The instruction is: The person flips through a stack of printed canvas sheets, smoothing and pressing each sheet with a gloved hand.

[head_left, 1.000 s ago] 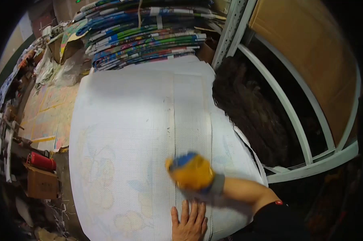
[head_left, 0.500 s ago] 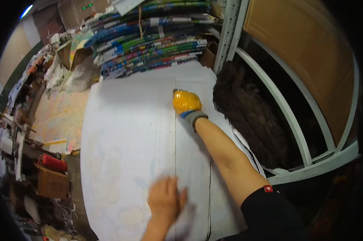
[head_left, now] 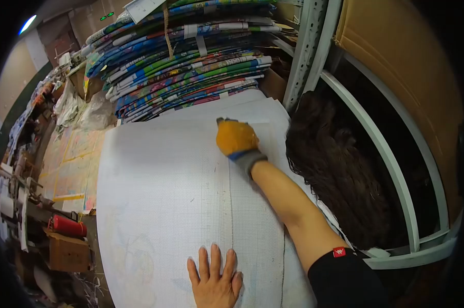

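A large white sheet with a fine grid texture (head_left: 160, 179) lies before me, with faint coloured patterns showing through and a seam-like line running lengthwise. My left hand (head_left: 214, 285) is bare and rests palm down near its lower middle, fingers spread. Toward the far end of that line, my right hand (head_left: 237, 139) wears an orange-coated glove with a grey cuff and is closed against the sheet. A small dark tip pokes out beyond its fingers; the rest of whatever it grips is hidden.
Folded colourful printed sheets (head_left: 191, 66) are piled high behind the white one. A metal rack post (head_left: 311, 51), dark stringy material (head_left: 334, 169) and cardboard (head_left: 401, 66) stand at right. At left are a red cylinder (head_left: 67, 226) and a carton (head_left: 68, 252).
My left hand, blurred and partly curled before, has come down flat with fingers spread. My gloved right hand stays near the far end of the line. The view has shifted slightly.
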`<action>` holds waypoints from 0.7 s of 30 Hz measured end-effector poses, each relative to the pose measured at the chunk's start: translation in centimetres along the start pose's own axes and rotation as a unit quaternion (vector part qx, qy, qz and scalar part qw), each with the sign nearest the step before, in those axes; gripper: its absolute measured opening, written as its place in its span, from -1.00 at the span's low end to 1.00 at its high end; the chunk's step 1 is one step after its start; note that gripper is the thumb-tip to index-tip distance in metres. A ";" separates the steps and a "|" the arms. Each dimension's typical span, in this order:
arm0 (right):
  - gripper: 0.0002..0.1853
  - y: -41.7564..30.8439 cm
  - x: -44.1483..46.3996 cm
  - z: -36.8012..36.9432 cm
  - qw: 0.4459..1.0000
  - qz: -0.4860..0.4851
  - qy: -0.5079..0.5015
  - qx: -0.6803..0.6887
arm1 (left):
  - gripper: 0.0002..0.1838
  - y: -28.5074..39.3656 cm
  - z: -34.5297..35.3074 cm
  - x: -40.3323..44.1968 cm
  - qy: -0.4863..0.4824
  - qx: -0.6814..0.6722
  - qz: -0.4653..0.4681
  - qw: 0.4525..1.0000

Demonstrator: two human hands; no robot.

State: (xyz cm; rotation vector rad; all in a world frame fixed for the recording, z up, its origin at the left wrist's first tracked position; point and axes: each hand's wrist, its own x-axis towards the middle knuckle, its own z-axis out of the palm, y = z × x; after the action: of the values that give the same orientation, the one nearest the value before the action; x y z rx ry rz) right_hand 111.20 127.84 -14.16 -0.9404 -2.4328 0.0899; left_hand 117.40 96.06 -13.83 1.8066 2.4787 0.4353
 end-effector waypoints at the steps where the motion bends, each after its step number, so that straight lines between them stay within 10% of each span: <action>1: -0.77 0.7 1.2 0.8 1.000 -0.003 0.030 0.001 | -0.47 -0.1 0.0 0.0 -0.010 0.001 -0.004 1.000; 7: -0.77 2.4 0.6 -2.5 0.991 0.061 0.061 0.104 | -0.44 -0.5 0.5 -0.2 0.009 -0.004 0.007 1.000; 8: -0.79 3.4 -2.9 -2.1 0.984 -0.153 0.086 -0.044 | -0.44 -0.4 0.5 -0.2 0.004 0.000 0.002 1.000; 10: -0.79 -0.4 -9.7 -6.1 0.952 -0.241 0.064 -0.179 | -0.44 -0.2 0.4 -0.2 0.002 -0.003 -0.001 1.000; 11: -0.80 -0.1 -12.1 -5.0 0.963 -0.266 -0.009 0.040 | -0.43 -0.2 0.4 -0.2 0.004 0.003 -0.001 1.000; 12: -0.86 -1.3 -13.8 -7.2 0.960 -0.276 -0.037 -0.030 | -0.43 -0.2 0.6 -0.2 0.007 0.008 0.003 1.000; 21: -0.81 2.9 -0.6 -0.3 0.996 0.020 0.060 -0.062 | -0.42 0.1 0.4 -0.2 0.011 0.034 0.016 0.999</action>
State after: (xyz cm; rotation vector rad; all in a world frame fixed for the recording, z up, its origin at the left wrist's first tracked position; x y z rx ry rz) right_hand 113.48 129.59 -14.84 -1.0193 -2.3316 -0.1023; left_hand 117.62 95.98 -14.23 1.8780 2.5122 0.3784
